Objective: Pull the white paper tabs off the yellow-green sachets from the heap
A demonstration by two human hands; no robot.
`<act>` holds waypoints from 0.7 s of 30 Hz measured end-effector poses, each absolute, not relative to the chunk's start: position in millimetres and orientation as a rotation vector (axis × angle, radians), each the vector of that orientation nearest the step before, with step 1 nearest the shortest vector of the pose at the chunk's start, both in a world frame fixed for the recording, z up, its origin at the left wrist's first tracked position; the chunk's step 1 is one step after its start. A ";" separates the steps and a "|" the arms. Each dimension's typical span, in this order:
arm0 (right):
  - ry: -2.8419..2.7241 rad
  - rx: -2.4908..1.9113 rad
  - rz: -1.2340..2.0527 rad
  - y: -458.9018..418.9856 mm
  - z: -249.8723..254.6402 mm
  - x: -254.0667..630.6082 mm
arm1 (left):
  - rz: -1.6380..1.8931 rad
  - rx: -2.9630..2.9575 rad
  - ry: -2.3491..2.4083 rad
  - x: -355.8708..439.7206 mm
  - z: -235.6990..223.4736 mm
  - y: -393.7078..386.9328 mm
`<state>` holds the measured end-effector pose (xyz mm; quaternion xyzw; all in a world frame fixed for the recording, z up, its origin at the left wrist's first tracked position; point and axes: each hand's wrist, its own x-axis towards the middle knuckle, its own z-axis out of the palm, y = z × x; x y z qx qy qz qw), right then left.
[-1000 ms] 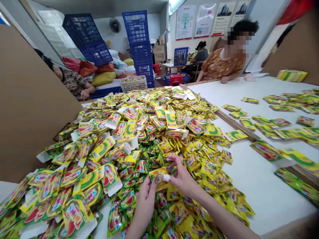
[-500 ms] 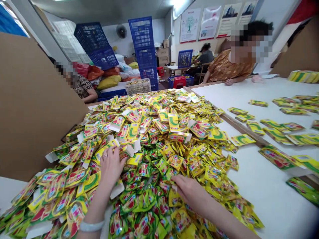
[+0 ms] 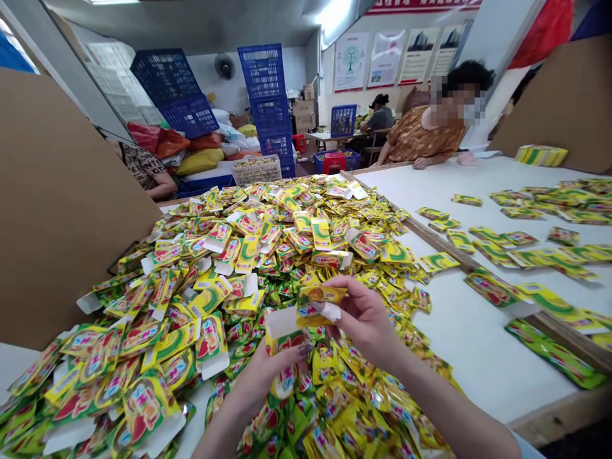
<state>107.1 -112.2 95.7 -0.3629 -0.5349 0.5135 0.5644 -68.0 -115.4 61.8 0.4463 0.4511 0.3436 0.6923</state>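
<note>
In my left hand (image 3: pixel 268 376) is a small yellow-green cardboard box (image 3: pixel 281 328), its white flap raised at the open end. My right hand (image 3: pixel 370 322) pinches a yellow sachet (image 3: pixel 310 298) just above that opening; something small and white covers the thumb tip. The sachet overlaps the box's edge, and I cannot tell whether they touch. Below both hands lie green sachets (image 3: pixel 262 430) with red fruit prints and yellow sachets (image 3: pixel 349 398). More printed boxes (image 3: pixel 153 408), several with open white flaps, are heaped to the left and behind.
A cardboard sheet (image 3: pixel 67 210) stands at the left. On the right, a wooden strip (image 3: pixel 430 239) divides the white table (image 3: pixel 478 357), with flat boxes (image 3: pixel 545 258) beyond it. A person in an orange top (image 3: pixel 421 137) sits across. Stacked blue crates (image 3: pixel 268 95) stand behind.
My left hand has moved right and now holds an open box. My right hand has risen from the pile with a yellow sachet. The view has shifted slightly.
</note>
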 end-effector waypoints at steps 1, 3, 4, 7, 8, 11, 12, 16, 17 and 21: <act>-1.330 -0.844 1.149 -112.0 96.6 104.4 | 0.754 0.971 0.978 -63.9 64.1 -119.9; -1.544 -0.850 0.967 -111.8 95.0 103.1 | 0.724 0.974 0.959 -59.3 68.8 -125.0; -1.665 -0.856 0.871 -112.1 93.8 104.4 | 0.713 0.996 0.961 -58.1 70.8 -126.3; -2.005 -0.896 0.735 -115.8 95.6 113.1 | 0.655 1.080 0.984 -54.9 73.3 -128.6; -2.111 -0.922 0.742 -118.3 98.1 116.1 | 0.637 1.109 0.996 -53.4 72.2 -129.7; -2.370 -1.018 0.791 -129.0 106.6 121.8 | 0.607 1.237 0.999 -47.7 61.6 -135.8; -2.424 -1.049 0.804 -133.4 108.2 122.7 | 0.613 1.268 0.984 -46.1 55.7 -138.8; -2.375 -1.121 0.969 -151.0 99.8 128.6 | 0.646 1.284 0.846 -45.4 29.6 -152.0; -2.295 -1.160 1.008 -154.7 94.0 130.9 | 0.641 1.252 0.797 -46.8 24.9 -154.9; -2.035 -1.161 0.918 -168.1 69.1 135.1 | 0.513 1.087 0.642 -52.8 19.4 -160.7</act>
